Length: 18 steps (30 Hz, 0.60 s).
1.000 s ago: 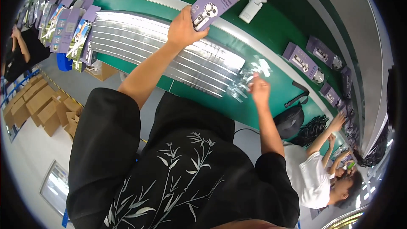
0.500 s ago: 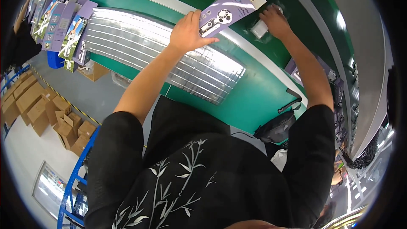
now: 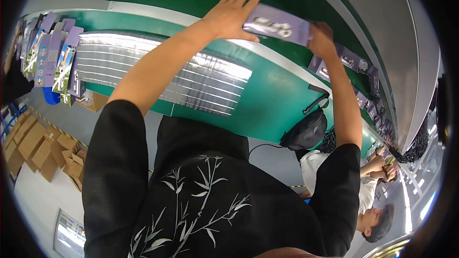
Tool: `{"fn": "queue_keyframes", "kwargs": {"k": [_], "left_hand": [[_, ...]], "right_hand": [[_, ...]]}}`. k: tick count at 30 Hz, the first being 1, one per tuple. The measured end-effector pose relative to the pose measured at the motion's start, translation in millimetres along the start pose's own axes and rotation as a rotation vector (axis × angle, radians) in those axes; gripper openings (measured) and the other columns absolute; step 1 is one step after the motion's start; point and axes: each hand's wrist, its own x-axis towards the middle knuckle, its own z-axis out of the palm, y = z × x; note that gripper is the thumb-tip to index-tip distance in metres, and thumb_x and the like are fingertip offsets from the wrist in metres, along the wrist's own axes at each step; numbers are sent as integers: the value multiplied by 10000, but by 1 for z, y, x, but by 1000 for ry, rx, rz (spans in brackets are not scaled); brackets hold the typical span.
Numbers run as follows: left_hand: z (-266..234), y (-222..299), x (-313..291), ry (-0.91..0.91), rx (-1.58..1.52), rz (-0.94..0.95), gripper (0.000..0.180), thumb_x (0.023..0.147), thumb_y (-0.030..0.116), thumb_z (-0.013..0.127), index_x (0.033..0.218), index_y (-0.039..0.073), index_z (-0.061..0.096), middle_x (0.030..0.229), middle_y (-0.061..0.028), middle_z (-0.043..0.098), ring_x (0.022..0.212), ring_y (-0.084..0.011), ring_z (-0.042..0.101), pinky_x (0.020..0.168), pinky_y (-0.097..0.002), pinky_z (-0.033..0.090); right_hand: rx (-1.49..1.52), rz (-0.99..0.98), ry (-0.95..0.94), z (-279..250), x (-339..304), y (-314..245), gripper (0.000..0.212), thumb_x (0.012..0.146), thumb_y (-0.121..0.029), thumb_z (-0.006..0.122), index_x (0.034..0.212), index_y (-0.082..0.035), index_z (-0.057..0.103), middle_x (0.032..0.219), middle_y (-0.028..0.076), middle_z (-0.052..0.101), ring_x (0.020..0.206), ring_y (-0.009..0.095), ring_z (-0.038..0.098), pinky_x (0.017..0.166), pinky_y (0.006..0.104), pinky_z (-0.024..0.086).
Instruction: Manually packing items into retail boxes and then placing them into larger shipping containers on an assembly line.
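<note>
a: i'm watching remotely; what's at the left?

b: purple cartons (image 3: 55, 50) stand packed at the bench's (image 3: 272, 91) left end, probably so they prop each other up. silvery film (image 3: 205, 86) lies flat before its far edge.

a: and the hands?

b: i see the left hand (image 3: 232, 15) spread wide, thumb and fingers grasping the purple box's (image 3: 276, 26) left end, just beyond that far edge. the right hand (image 3: 322, 39), half curled, meets the other end, likely to steady it; blur means i can't tell whether it grips.
</note>
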Motion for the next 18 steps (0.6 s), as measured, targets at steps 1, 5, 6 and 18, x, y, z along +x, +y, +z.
{"fn": "queue_keyframes", "kwargs": {"k": [1,5,6,18], "left_hand": [[7,3,-6,128,-26,-47,871,788,515,723,1433,41,380,1357,-252,470,1313,-422,409,1134,-489,309],[24,-2,-114,34,122,-164,769,845,599,624,1350,31,507,1367,-252,478,1325,-398,412,1130,-543,289],[22,1,-136,23,130,-197,769,845,599,624,1350,31,507,1367,-252,478,1325,-398,412,1130,-543,289],[23,3,-178,346,-134,-34,450,812,357,726,1121,47,626,1206,-175,579,1194,-347,524,1082,-504,360]], "right_hand": [[52,85,-107,21,-12,42,305,715,-83,642,1013,-22,652,1012,199,670,979,368,646,908,445,500],[324,573,77,34,-63,86,249,880,-246,625,960,-15,673,855,175,685,830,291,694,748,393,531],[472,710,249,25,-67,71,281,909,-295,619,942,-24,682,788,156,680,752,261,693,695,377,525],[988,586,-404,40,-279,-276,168,939,-135,603,925,9,689,778,100,692,732,145,662,723,290,521]]}}
